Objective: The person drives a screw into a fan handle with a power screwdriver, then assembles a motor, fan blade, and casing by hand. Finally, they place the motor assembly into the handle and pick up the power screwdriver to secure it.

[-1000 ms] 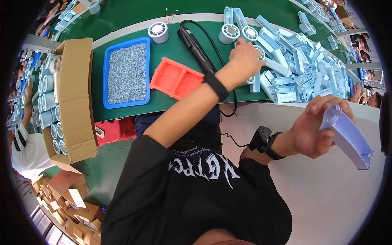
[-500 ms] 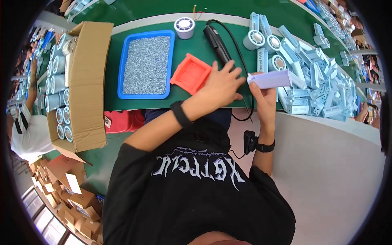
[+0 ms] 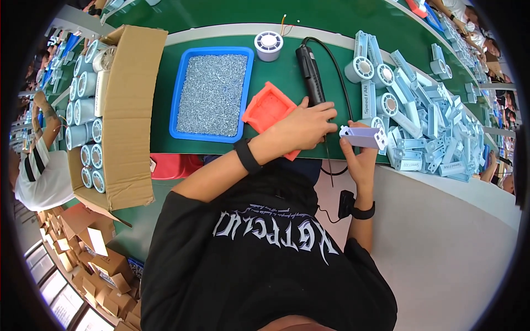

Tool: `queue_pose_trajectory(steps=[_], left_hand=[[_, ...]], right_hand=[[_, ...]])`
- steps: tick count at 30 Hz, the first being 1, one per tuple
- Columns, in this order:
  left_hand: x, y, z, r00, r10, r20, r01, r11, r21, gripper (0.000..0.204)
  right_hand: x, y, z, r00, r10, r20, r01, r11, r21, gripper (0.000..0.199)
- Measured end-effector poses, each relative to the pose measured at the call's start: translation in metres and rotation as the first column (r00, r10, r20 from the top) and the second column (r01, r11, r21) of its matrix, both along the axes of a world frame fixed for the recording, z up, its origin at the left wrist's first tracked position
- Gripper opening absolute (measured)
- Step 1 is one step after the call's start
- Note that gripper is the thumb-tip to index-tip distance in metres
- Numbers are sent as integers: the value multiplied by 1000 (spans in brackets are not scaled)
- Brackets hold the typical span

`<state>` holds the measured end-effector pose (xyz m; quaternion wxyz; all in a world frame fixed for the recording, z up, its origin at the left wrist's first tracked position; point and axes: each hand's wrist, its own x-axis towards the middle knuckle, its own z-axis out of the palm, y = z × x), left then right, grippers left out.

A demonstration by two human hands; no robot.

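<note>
My left hand (image 3: 310,128) reaches over the lower end of a black electric screwdriver (image 3: 311,74), its fingers curled round it. The thin bit comes out below the hand, pointing toward me. Under my left wrist lies a red-orange square fixture (image 3: 269,108), partly hidden by the hand and forearm. My right hand (image 3: 361,164) holds up a lavender, trough-shaped plastic housing (image 3: 361,137) between thumb and fingers. The housing's hollow side and holed end tab show.
A blue tray (image 3: 174,105) of small screws stands left of the fixture. Behind is a white round fan unit (image 3: 269,47) with wires. Pale blue housings (image 3: 430,121) pile up at right. A cardboard box (image 3: 132,116) of fan units stands at left.
My left hand's spread fingers have closed round the screwdriver's lower end. The lavender housing has been turned, so its hollow now shows. The whole view has shifted slightly.
</note>
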<state>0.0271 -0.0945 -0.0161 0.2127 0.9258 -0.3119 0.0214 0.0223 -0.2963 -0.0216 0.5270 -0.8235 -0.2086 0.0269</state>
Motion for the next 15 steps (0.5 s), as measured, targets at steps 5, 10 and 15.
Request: queue_pose_trajectory(steps=[5, 10, 15], left_hand=[[-37, 5, 10, 941, 336, 47, -333, 941, -54, 55], [-36, -5, 16, 901, 428, -73, -433, 897, -90, 63], [-19, 4, 3, 968, 248, -45, -246, 968, 54, 65]], right_hand=[[-1, 9, -2, 997, -69, 27, 67, 995, 67, 34], [-14, 24, -1, 985, -38, 171, 42, 999, -19, 33], [-17, 30, -5, 978, -7, 206, 45, 983, -177, 34]])
